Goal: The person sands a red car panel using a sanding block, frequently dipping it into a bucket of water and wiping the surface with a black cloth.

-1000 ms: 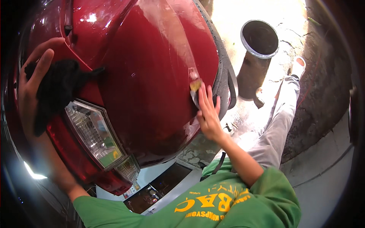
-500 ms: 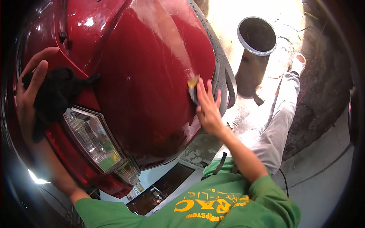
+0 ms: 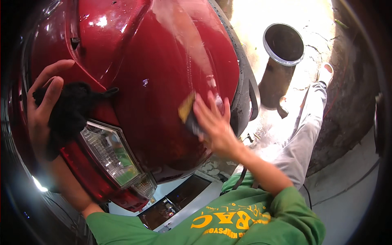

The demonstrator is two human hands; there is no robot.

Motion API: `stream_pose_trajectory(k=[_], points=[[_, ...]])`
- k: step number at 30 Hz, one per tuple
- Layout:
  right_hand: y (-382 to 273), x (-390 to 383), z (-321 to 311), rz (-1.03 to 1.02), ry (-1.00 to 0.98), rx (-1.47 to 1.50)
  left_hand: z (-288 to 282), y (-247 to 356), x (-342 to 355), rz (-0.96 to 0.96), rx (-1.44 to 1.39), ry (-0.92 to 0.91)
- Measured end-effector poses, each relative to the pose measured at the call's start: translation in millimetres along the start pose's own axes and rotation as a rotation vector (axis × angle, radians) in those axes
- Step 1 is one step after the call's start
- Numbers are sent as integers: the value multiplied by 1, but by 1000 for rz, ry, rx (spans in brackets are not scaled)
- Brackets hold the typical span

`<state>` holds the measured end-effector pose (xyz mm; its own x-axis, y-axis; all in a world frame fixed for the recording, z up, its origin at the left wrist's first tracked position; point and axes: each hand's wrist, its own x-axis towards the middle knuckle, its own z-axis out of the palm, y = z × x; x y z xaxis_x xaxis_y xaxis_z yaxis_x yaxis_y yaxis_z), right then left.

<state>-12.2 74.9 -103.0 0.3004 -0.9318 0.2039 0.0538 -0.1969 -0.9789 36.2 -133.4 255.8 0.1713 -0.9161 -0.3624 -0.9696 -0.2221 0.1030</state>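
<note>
My right hand presses a small yellow and dark grey pad against the glossy red car panel, fingers laid over its edge and slightly blurred. My left hand is curled around a bunched black cloth beside the light unit, with thumb and forefinger showing and the other fingers hidden. Just below the cloth is the car's clear and red lamp. Wet streaks and water drops show on the red paint above the pad.
A round dark bucket with a pale rim stands on the sunlit concrete to the right. My outstretched leg lies between it and the grey wall. Black trim edges the panel.
My right hand has slid left and a little nearer across the red panel with the pad. The left hand keeps its hold on the black cloth. The whole view has shifted slightly.
</note>
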Motion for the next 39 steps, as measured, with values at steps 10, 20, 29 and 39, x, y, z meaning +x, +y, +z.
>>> stream_pose_trajectory(k=[10, 20, 29, 39], points=[[-28, 61, -5, -121, 21, 50, 2, -6, 6, -21, -150, -41], [-5, 177, -31, -94, 218, -91, 12, 7, 10, -9, -185, -16], [-12, 148, -30, -262, 117, -89, 13, 0, 9, 13, -224, -24], [-52, 6, -2, -345, -59, -158, 9, 2, 7, 54, -130, -93]])
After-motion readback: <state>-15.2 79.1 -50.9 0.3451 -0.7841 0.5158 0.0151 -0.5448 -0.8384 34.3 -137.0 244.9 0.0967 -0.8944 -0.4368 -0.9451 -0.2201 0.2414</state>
